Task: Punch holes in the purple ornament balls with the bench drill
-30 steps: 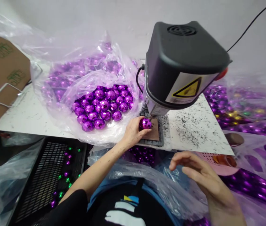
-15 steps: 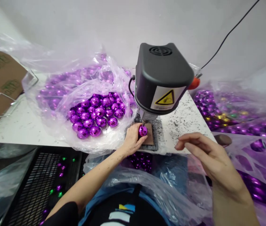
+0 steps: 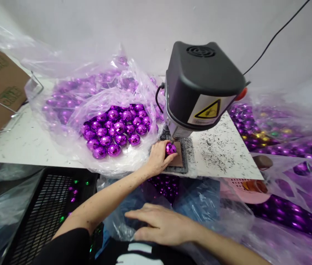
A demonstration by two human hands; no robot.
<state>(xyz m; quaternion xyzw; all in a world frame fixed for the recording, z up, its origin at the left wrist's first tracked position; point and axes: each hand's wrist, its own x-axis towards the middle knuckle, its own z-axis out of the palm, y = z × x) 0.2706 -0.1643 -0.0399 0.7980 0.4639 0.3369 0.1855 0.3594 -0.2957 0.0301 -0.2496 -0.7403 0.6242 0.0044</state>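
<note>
Right hand now near left forearm

left hand: holds purple ball | right hand: near black top

Remotely, I am logging a black sleeve at seven-thirty and a black top with white print at six; dark specks are dotting the left forearm.

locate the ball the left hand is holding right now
In the head view, just right of centre, the purple ball is held in the left hand, over the brown pad and beneath the black machine.
</note>
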